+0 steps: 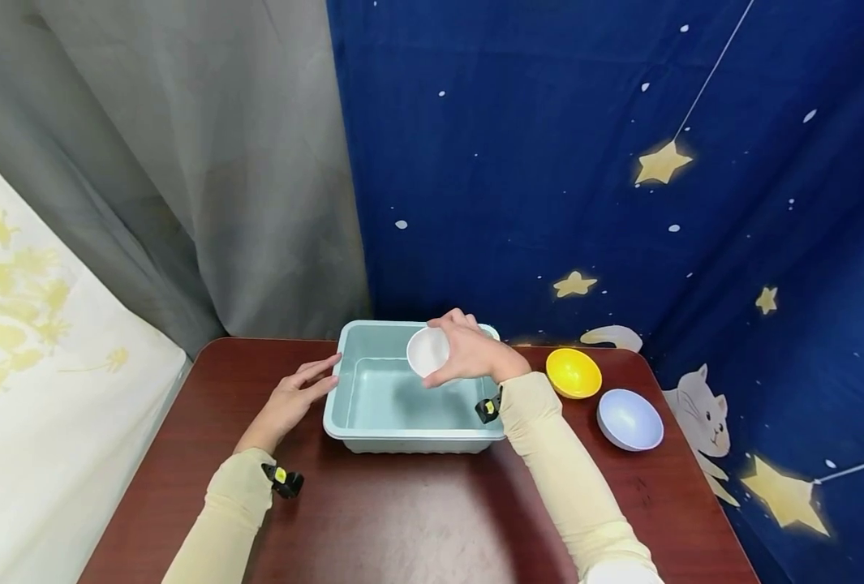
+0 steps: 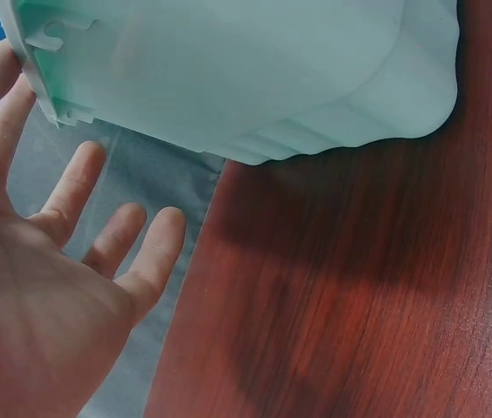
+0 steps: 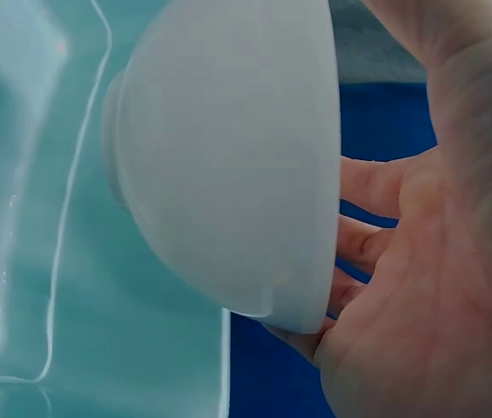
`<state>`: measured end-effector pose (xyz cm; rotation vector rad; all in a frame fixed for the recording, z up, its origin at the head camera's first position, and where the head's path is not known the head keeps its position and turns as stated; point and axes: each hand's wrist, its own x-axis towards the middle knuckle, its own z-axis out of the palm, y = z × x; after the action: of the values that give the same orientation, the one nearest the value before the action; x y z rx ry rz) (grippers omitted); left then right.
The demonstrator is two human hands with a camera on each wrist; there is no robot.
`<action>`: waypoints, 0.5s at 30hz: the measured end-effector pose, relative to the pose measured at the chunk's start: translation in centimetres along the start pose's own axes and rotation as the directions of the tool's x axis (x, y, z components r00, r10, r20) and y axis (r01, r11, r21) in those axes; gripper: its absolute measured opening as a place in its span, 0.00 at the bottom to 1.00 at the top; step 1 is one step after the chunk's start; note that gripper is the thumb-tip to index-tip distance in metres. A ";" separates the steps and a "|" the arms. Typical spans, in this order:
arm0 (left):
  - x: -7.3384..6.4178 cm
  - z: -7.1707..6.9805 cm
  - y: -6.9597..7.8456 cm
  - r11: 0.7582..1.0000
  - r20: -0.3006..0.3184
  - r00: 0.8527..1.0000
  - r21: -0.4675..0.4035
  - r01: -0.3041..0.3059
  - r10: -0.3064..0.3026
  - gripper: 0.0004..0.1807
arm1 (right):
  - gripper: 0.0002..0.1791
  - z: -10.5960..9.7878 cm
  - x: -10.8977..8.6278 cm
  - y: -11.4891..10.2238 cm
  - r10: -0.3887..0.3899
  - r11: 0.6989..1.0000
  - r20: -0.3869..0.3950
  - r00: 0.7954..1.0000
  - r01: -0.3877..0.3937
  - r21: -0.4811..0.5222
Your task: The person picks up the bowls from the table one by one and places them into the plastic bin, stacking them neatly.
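Observation:
My right hand (image 1: 471, 354) grips a small white bowl (image 1: 427, 352) by its rim, above the inside of a pale green plastic tub (image 1: 413, 434). In the right wrist view the bowl (image 3: 228, 165) is tipped on its side, its foot turned toward the tub and its mouth toward my palm. My left hand (image 1: 293, 403) is at the tub's left side, with fingertips touching the rim. Seen from the left wrist, the other fingers of that hand (image 2: 63, 270) are spread and extended, away from the tub's wall (image 2: 228, 70).
Right of the tub, a yellow bowl (image 1: 573, 373) and a light blue bowl (image 1: 629, 419) stand on the reddish-brown wooden table (image 1: 402, 519). A grey curtain (image 1: 256, 162) and a dark blue starry curtain (image 1: 512, 162) hang behind the table. White patterned cloth (image 1: 52, 324) lies left.

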<state>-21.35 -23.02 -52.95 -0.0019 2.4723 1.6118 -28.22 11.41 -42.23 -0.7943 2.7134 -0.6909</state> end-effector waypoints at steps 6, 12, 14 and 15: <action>0.0 0.1 0.1 1.000 -0.003 1.000 -0.022 -0.003 0.003 0.34 | 0.58 1.0 1.1 -0.1 -0.016 0.999 0.020 1.000 0.017 -0.031; -0.2 0.1 0.0 1.000 -0.006 1.000 -0.031 0.001 -0.001 0.35 | 0.58 1.9 1.6 -0.3 -0.040 0.999 0.051 0.998 0.042 -0.033; -0.3 0.1 -0.1 0.999 -0.006 1.000 -0.033 0.007 -0.007 0.35 | 0.58 2.2 1.8 -0.2 -0.049 0.998 0.058 0.997 0.051 -0.028; -0.4 0.0 -0.1 0.999 -0.004 1.000 -0.034 0.008 -0.008 0.35 | 0.58 2.4 1.9 -0.2 -0.055 0.998 0.060 0.997 0.057 -0.021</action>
<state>-20.90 -23.11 -53.00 -0.0193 2.4448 1.6516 -28.85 9.29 -44.38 -0.8853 2.6593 -0.6382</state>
